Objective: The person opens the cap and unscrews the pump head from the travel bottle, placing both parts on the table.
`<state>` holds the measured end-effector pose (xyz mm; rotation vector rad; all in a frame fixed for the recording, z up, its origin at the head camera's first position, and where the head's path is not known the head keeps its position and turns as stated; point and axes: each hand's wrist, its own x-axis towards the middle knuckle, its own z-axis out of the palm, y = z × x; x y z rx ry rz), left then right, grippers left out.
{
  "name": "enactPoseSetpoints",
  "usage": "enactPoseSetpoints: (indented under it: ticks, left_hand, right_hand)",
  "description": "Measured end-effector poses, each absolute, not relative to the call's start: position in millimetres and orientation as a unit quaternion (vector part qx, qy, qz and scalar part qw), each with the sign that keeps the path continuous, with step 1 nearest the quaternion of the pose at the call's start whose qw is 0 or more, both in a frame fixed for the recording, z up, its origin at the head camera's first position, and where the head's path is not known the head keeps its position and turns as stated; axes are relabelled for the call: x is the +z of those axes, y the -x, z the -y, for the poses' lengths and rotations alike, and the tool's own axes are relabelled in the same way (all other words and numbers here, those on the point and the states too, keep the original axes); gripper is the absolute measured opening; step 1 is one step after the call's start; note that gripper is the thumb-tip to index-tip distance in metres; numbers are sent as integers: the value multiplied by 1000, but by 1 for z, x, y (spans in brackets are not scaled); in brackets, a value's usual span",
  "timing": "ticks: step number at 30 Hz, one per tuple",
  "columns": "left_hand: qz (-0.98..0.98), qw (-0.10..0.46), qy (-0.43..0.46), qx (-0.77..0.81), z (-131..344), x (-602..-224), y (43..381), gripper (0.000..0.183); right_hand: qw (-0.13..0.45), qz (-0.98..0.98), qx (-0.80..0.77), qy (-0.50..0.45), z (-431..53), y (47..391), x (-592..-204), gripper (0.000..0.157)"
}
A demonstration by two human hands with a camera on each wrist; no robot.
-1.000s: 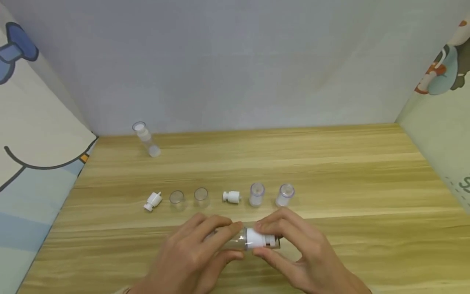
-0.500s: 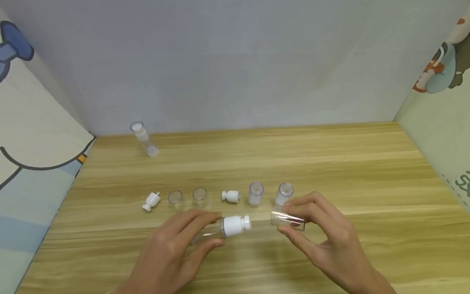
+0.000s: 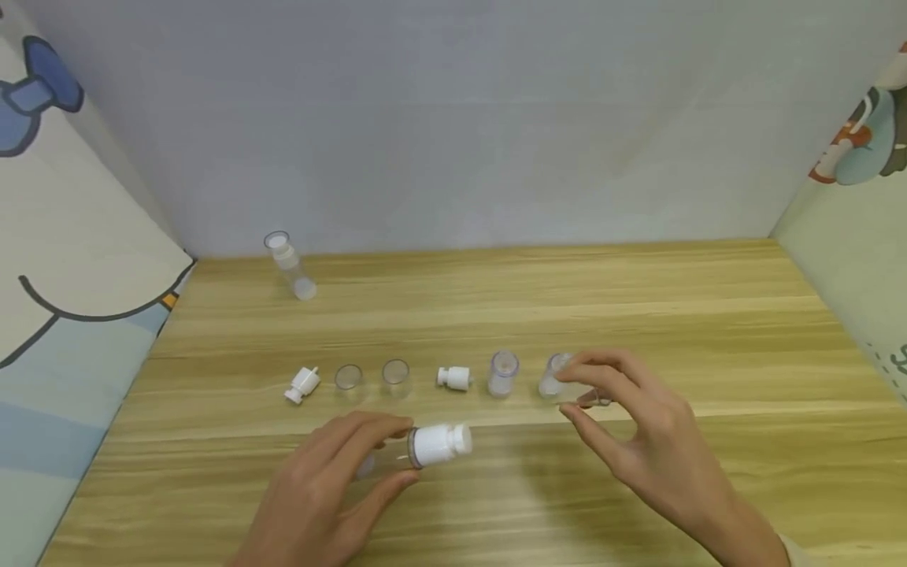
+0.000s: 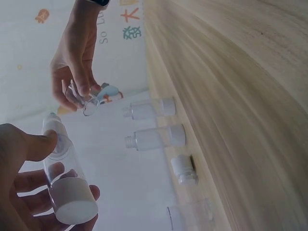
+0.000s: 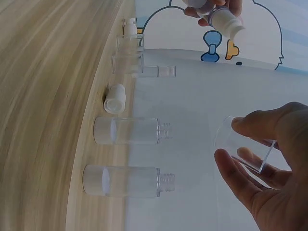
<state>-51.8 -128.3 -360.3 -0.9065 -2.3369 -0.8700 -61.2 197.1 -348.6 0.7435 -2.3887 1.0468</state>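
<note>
My left hand [image 3: 319,488] grips a small clear pump bottle [image 4: 72,197], its white pump head [image 3: 435,445] pointing right and its clear body lying between thumb and fingers. The white base of that bottle shows in the left wrist view. To the right, my right hand [image 3: 648,433] pinches a clear cap [image 5: 240,142] between thumb and fingers, apart from the bottle. In the right wrist view the cap is see-through, with fingers visible behind it. The right fingertips overlap one of the standing bottles in the head view.
Two clear bottles with bare threaded necks, one left [image 3: 503,376] and one right [image 5: 137,181], stand upright on the wooden table [image 3: 638,307]. Two loose white pump heads [image 3: 453,378] and two clear caps [image 3: 396,376] share their row. A capped pump bottle [image 3: 290,266] stands back left.
The clear cap has come off the pump head and moved right with my right hand. My left hand has drawn the bottle left, leaving its white pump head uncovered.
</note>
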Motion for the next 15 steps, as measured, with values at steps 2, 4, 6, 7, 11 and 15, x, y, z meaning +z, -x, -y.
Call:
enactPoseSetpoints:
  ticks: [2,4,6,7,11,15]
  left_hand:
    - [856,243,329,-316,130,-362,51,43]
    - [863,235,322,-312,133,-362,50,45]
    - [863,238,321,-309,136,-364,50,45]
    - [863,237,320,-310,137,-364,50,45]
    - [861,246,320,-309,141,-367,51,44]
    - [864,247,315,-305,143,-369,50,46]
  right_hand:
    - [223,864,363,-268,-199,64,-349,27]
    - [237,866,349,-269,-203,67,-350,44]
    - [247,873,327,-264,-207,70,-350,58]
    - [249,878,316,-260,-209,71,-351,59]
    - [243,898,276,-244,-218,78,-353,56]
    - [221,914,250,-231,-225,84,-358,50]
